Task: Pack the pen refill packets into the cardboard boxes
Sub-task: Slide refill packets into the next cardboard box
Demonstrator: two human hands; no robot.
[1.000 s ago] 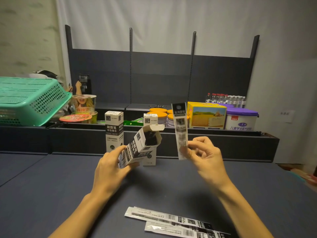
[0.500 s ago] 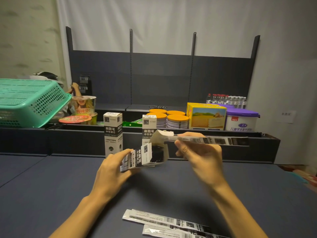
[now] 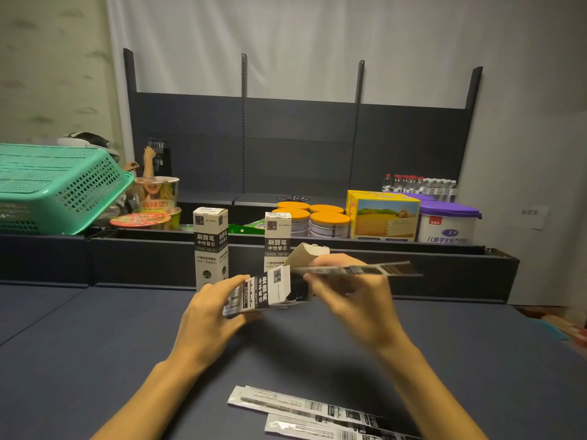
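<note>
Cardboard box (image 3: 270, 292) in left hand (image 3: 208, 319); right hand (image 3: 352, 296) holds packet (image 3: 365, 269).

The black-and-white cardboard box (image 3: 270, 292) is lying on its side up off the table, flap hanging open on the right, and a long refill packet (image 3: 359, 269) is sitting level at its mouth. Two more boxes (image 3: 210, 246) are standing upright and closed behind it, and two spare packets (image 3: 305, 408) are lying flat, overlapping, on the table's near edge.
</note>
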